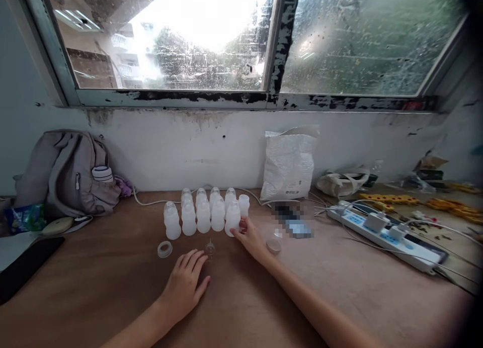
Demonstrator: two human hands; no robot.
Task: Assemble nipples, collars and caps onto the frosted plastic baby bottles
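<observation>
Several white frosted baby bottles stand upright in two rows on the table, most with clear domed caps. My right hand (249, 233) has its thumb and fingers closed about the lower part of the front right bottle (233, 218). Just behind it stands a bottle without a cap (244, 203), its lower part hidden by my fingers. My left hand (185, 280) lies palm down, fingers stretched out and empty. Its fingertips are close to a clear bottle nipple (210, 247); whether they touch it I cannot tell. A white collar ring (165, 249) lies left of the nipple.
A small round clear piece (273, 245) lies beside my right forearm, near a blurred phone (298, 227). Further right is a white power strip (385, 237) with cables. A silver pouch (289, 164) leans on the wall. A backpack (71, 172) and black mat (30, 267) are left.
</observation>
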